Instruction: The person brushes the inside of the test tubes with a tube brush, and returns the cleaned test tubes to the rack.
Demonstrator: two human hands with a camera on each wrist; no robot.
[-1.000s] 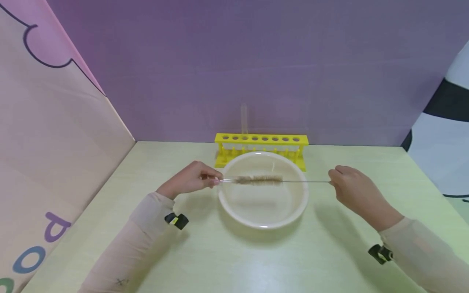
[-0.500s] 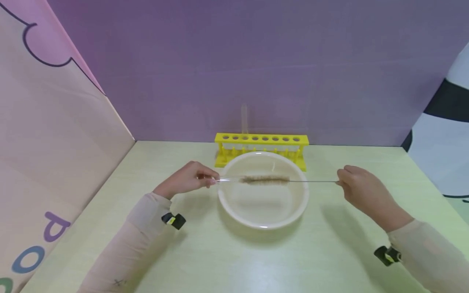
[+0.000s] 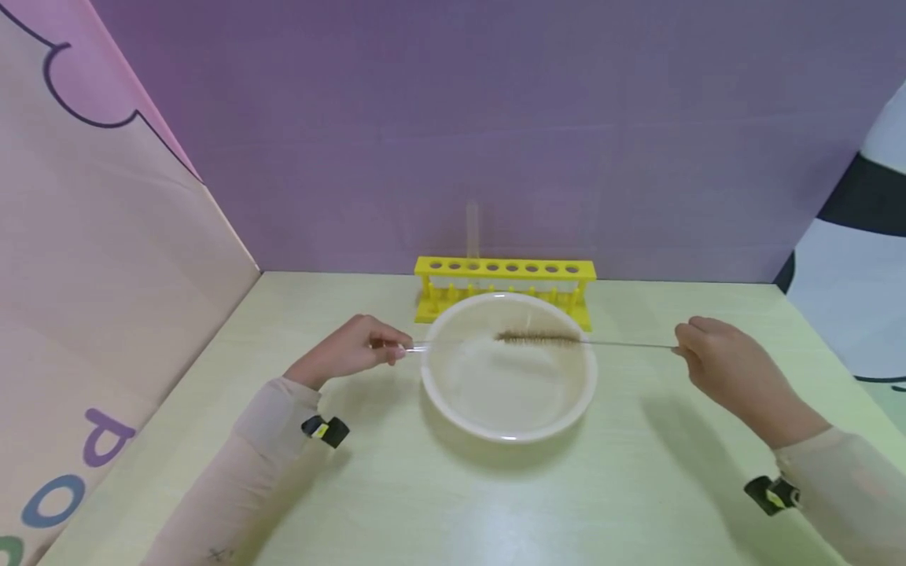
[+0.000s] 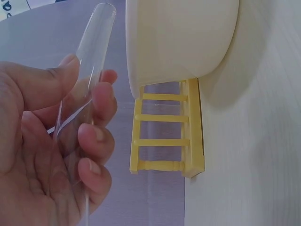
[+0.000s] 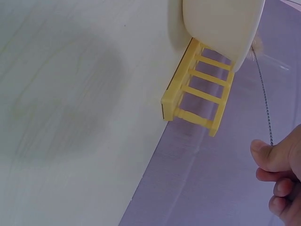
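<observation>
A clear glass test tube (image 4: 96,40) lies in my left hand (image 3: 354,346), its fingers and thumb curled round it. My right hand (image 3: 736,373) pinches the thin wire handle (image 3: 630,344) of a brush. The brush's tan bristles (image 3: 538,338) hang over the white basin (image 3: 508,436), pointing left towards the tube. In the head view the tube's far end is faint, but the bristles look to be at or outside it. In the right wrist view, my right hand (image 5: 284,174) holds the twisted wire (image 5: 265,99) between thumb and fingers.
Behind the basin stands a yellow test tube rack (image 3: 506,269), partly hidden by it, with one clear tube (image 3: 473,228) upright in it. A purple backdrop (image 3: 510,134) rises along the table's back edge.
My right hand has moved to the right, drawing the bristles rightward and away from the tube. My left hand has shifted slightly left with the tube.
</observation>
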